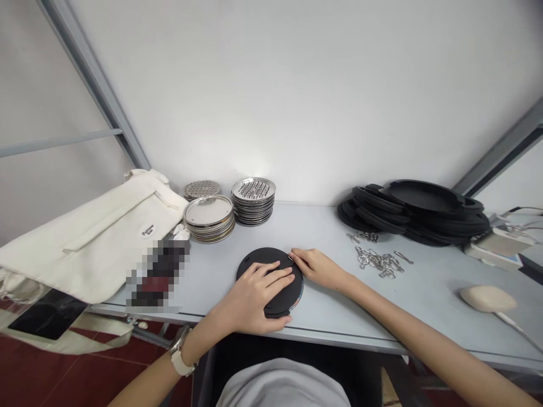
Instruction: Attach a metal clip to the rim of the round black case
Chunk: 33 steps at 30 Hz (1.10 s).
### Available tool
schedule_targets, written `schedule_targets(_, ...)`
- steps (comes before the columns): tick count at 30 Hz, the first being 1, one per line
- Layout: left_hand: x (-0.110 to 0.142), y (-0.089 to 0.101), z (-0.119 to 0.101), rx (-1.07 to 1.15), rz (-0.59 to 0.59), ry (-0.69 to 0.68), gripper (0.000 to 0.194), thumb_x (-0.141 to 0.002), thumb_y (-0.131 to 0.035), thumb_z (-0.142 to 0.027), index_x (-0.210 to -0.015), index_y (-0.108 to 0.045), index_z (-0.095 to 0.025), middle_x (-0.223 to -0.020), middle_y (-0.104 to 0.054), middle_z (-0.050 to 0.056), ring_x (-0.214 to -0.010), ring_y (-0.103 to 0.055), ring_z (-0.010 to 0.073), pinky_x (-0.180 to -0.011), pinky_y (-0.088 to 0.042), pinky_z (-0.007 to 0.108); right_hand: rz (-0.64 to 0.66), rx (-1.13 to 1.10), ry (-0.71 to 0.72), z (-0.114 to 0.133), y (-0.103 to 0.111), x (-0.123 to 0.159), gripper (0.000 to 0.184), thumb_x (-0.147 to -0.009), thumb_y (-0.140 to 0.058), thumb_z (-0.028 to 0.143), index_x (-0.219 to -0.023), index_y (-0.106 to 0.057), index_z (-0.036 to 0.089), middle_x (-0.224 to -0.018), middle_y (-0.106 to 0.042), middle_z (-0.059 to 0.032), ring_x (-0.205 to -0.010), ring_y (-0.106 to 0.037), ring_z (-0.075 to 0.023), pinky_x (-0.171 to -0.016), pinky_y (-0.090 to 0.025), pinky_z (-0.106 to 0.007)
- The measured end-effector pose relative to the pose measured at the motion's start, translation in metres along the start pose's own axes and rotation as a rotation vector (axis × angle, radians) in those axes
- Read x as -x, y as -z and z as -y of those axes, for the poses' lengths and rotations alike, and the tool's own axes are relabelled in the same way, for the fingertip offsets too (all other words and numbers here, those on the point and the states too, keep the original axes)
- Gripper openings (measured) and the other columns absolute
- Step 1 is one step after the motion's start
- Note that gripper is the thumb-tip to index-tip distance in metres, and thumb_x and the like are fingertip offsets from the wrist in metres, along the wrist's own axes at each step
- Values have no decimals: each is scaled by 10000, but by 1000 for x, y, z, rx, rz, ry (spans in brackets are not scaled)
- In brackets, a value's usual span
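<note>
A round black disc (271,253) lies on the table near its front edge, with a thin multicoloured rim showing along its right side. My left hand (261,294) rests on top of it, fingers stretched and spread, thumb by the near edge. At the disc's upper right edge, my right hand (311,265) pinches a small shiny metal clip (291,258), mostly hidden by the fingertips. Loose metal clips (377,261) lie in a small heap to the right of my right hand.
Behind stand stacks of round metal plates (208,210) and perforated metal discs (253,192). Black round parts (418,209) are piled at the back right. A white bag (97,237) lies left. A beige mouse-shaped object (487,297) and a white box (494,254) are right.
</note>
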<state>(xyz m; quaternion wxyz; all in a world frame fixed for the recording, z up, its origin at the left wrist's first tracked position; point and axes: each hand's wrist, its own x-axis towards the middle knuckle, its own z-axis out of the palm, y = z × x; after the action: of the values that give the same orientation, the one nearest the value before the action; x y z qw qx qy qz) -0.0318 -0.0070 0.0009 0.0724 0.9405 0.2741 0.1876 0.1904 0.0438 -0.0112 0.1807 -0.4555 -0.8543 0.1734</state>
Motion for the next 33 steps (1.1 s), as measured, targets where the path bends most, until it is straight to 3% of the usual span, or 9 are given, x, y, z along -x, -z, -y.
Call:
schedule_targets(14,0,0,0,-3,3,-3,683,-771,-590,-446,-1382,-376,-229,-1400,-452,32,-1328,-332,277,-1063,-283,441,-6,7,-15,-1,-3,1,310,-989,-268,336,-746,-413,210,-568,-428,43,-504,-379,-115,-554,-304,-232)
schedule_targets(33,0,-1,0,-11,-16,-2,672,-769,-591,-448,-1373,-385,-236,-1373,-482,47,-1312,-358,281,-1044,-301,433,15,15,-15,1,1,-1,379,-989,-271,330,-697,-470,193,-569,-495,20,-501,-401,-110,-555,-305,-230)
